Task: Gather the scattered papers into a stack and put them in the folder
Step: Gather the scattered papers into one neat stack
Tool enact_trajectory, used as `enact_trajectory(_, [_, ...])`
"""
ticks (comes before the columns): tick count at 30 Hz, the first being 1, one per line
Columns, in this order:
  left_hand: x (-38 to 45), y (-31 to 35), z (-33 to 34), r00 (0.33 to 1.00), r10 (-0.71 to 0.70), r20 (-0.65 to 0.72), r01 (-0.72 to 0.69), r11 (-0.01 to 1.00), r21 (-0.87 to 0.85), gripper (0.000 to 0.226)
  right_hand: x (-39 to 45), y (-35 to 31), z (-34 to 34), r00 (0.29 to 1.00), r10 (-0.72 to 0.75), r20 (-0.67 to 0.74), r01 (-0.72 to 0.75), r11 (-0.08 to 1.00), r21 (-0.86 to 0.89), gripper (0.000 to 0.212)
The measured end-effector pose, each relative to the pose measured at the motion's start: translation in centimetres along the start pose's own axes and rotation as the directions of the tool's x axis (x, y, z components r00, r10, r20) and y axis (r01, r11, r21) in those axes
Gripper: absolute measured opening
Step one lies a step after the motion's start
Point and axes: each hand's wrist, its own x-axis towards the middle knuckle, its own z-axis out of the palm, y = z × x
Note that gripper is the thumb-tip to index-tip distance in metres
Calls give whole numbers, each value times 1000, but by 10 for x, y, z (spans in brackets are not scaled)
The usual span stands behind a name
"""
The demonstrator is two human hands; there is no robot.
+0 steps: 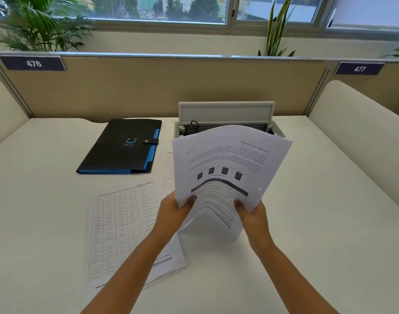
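Note:
A bundle of printed papers (230,164) is held up above the white desk, bowed in the middle, with text and a small chart on its top sheet. My left hand (177,210) grips its lower left edge and my right hand (254,215) grips its lower right edge. On the desk lies a sheet with a table grid (123,225), left of my left forearm. Another sheet (169,260) lies partly under that forearm. A third sheet (169,171) peeks out behind the held bundle. The black folder with blue tabs (121,147) lies snapped closed at the back left.
A grey cable box with its lid up (225,114) sits at the desk's back edge, right of the folder. A beige partition (162,87) closes the back, with cream side dividers (357,137) left and right. Plants stand behind the partition.

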Motion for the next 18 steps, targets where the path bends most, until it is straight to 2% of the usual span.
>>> enact_trajectory(7, [-3,-9,6,997,-57,-47,56,998,-15,17,1,-3,-4,999,-40,-27,38,998,-48,30])
enact_trajectory(9, [-3,-10,4,998,-28,-57,31,998,47,27,2,-2,-7,998,-21,-60,18,999,-50,26])
enact_trajectory(12, [-4,-7,-2,994,45,-102,-37,996,85,21,8,-4,-12,996,-39,-83,32,996,-79,23])
enact_trajectory(15, [-5,-5,-16,976,42,-214,-26,997,75,13,16,-6,-9,998,-50,22,54,984,-173,27])
enact_trajectory(18, [-8,-10,-34,931,-59,-360,54,998,-22,16,19,9,2,980,139,143,-77,924,-374,39])
